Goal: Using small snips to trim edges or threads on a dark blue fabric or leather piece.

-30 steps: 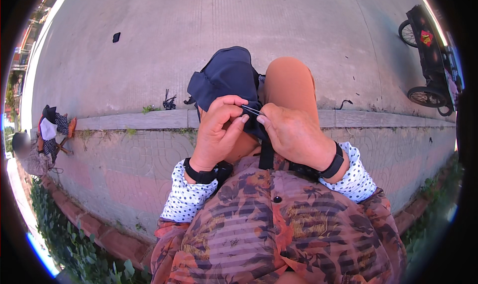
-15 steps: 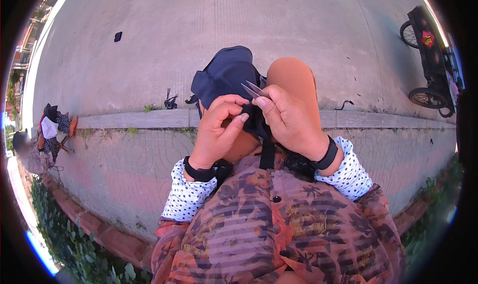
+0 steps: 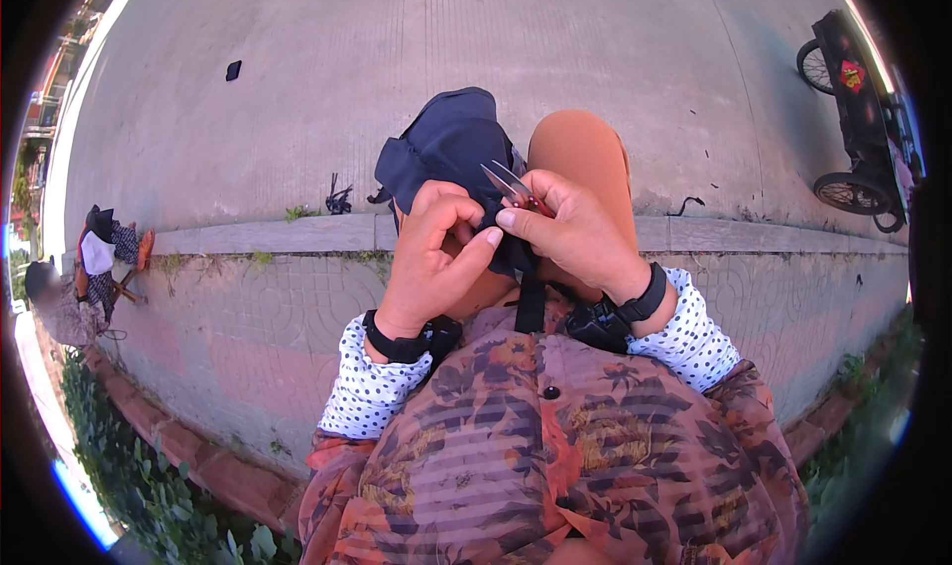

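A dark navy cloth lies over my left knee, with a black strap hanging toward my floral jacket. My left hand is closed on a fold of the cloth, fingers curled and thumb against it. My right hand holds small scissors with silver blades and red on the handle, blades pointing up-left over the cloth, while its thumb presses near my left fingertips at the cloth. What exactly is pinched between the fingertips is too small to make out.
At far left a person sits with a pile of fabrics. A black cart with wheels stands at right. A curb, small dark scraps, a dark object and plants are around me.
The scissors have risen from lying low between my fingertips to standing up over the cloth in my right hand, whose thumb has since moved back down to the cloth beside my left fingers.
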Motion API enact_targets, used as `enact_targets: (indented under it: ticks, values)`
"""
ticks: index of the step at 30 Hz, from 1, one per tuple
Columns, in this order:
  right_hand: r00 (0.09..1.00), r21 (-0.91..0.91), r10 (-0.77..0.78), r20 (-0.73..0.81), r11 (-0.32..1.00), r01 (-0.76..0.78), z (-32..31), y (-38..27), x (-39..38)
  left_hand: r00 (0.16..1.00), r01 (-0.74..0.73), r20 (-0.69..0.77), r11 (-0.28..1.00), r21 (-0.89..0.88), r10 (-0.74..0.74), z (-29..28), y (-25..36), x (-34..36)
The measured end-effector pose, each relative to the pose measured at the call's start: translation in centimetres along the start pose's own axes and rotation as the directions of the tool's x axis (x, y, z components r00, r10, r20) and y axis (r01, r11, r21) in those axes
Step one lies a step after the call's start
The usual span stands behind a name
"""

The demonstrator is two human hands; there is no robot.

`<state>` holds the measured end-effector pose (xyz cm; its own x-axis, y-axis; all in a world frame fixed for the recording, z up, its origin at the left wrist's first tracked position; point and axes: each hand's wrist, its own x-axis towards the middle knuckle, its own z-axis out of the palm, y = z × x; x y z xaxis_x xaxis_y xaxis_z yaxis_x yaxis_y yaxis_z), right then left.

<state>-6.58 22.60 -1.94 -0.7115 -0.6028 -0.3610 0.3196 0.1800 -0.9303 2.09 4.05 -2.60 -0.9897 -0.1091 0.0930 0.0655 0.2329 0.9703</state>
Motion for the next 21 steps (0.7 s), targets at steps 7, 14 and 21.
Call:
enact_targets:
  ticks: [7,14,21]
  values:
    - [1.000,0.091,-0.016,0.012,0.996,0.015,0.5,-0.2,-0.2,0.999,-0.023,0.049,0.999,0.027,0.022,-0.2,-0.9,0.0]
    - [0.998,0.232,0.041,-0.039,0.972,-0.031,0.6,0.5,0.0,1.000,-0.029,0.005,0.986,-0.163,0.030,-0.2,-1.5,0.1]
    - [0.997,0.414,0.072,0.012,0.907,-0.070,0.3,0.8,0.6,0.998,0.061,0.042,0.949,-0.311,-0.050,-0.4,-1.6,-0.1]
